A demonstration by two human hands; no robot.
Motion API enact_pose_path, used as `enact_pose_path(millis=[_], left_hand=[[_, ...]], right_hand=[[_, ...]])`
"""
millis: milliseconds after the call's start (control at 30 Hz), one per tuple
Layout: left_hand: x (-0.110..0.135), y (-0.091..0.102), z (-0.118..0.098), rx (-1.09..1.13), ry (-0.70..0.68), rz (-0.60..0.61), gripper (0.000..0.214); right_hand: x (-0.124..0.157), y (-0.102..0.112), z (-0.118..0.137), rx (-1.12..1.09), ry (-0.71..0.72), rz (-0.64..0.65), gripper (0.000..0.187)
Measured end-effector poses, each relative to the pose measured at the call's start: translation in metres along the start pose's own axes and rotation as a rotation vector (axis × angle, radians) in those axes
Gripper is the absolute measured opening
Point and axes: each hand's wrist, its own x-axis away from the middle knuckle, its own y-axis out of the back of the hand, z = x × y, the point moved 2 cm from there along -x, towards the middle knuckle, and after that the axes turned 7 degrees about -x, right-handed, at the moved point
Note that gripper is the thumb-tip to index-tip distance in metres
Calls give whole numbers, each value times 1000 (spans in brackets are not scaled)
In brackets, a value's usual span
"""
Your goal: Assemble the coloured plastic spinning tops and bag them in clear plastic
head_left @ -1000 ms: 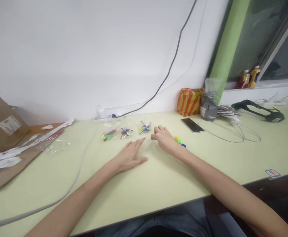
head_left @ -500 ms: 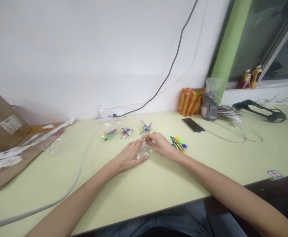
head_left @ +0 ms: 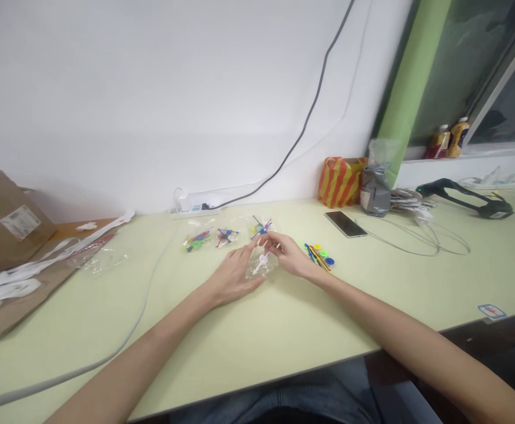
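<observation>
My left hand [head_left: 234, 275] lies along the left side of a small clear plastic bag [head_left: 256, 272], fingers stretched out and thumb spread along the near edge. At the bag's far right side, my right hand [head_left: 290, 254] is curled in a pinch on a thin white plastic piece [head_left: 262, 260]. That piece shows over or inside the bag; which, I cannot tell. Just right of my right hand lie loose coloured sticks [head_left: 318, 257] and small round discs [head_left: 323, 253]. Beyond my hands sit filled bags of coloured pieces [head_left: 227, 236], [head_left: 261, 226], [head_left: 198, 240].
A phone [head_left: 345, 224] lies at the right, with a striped bag [head_left: 339, 181] and grey package [head_left: 375, 191] behind. Cables [head_left: 416, 238] and a black frame-like device [head_left: 464, 199] are farther right. Brown paper packaging [head_left: 12, 221] and a grey cable [head_left: 138, 321] occupy the left.
The white piece has come into view at the bag. My right fingers have opened out slightly from the left fingertips; my left hand has hardly moved.
</observation>
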Motion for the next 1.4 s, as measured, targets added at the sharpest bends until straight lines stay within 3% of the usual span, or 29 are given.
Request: enact_pose_path(millis=[200,300,467,600,800,1000,1133,1267,1400], left_hand=[[-1,1,7,-61,44,-109,91],[-1,1,11,-43,108,-100,95],[-1,4,12,81,288,-92,93],[0,7,17,258,393,-135,76],[-3,6,26,407,310,-52,33],[-5,9,29,520,376,-340,31],[-6,10,25,713,344,-411,31],[-4,19,15,750,320,-553,30],[1,31,0,695,289,-724,26]], right_hand=[[2,-8,10,-163,15,74,26],[1,-10,12,-203,34,33,25],[0,-2,12,-76,63,-74,25],[0,4,13,30,88,-37,26],[4,2,20,125,65,68,28],[4,-6,19,-164,23,96,37],[7,-8,32,-332,-2,120,34],[10,-5,47,-269,-13,120,38],[7,-2,47,-113,138,18,28]])
